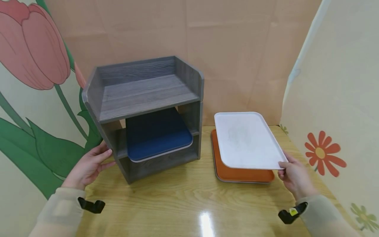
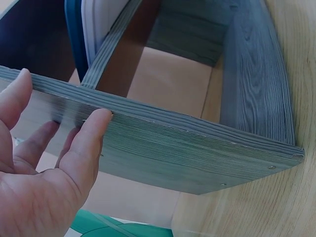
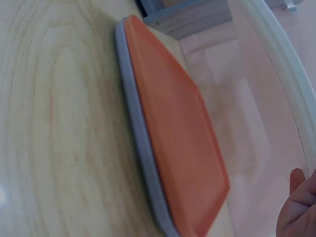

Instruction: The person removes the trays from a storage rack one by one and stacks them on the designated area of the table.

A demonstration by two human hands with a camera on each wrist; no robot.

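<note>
By its near right corner, my right hand [image 1: 296, 176] pinches a white tray [image 1: 248, 140], thumb on top and fingers below. The white tray is raised over an orange tray [image 1: 237, 171], which lies on a grey tray [image 3: 139, 143] on the table. My left hand [image 1: 92, 164] is at the outer left side of a grey wooden shelf unit [image 1: 151, 89], its fingers extended along the side panel [image 2: 163, 143]. On the middle shelf lies a blue tray [image 1: 160, 135] with a white tray [image 2: 96, 24] under it, their front ends jutting past the shelf edge.
The shelf unit stands on a wooden table [image 1: 165, 204] against a pinkish back covering [image 1: 237, 49]. Walls with painted flowers close in the left and right sides. The stacked trays lie right of the unit.
</note>
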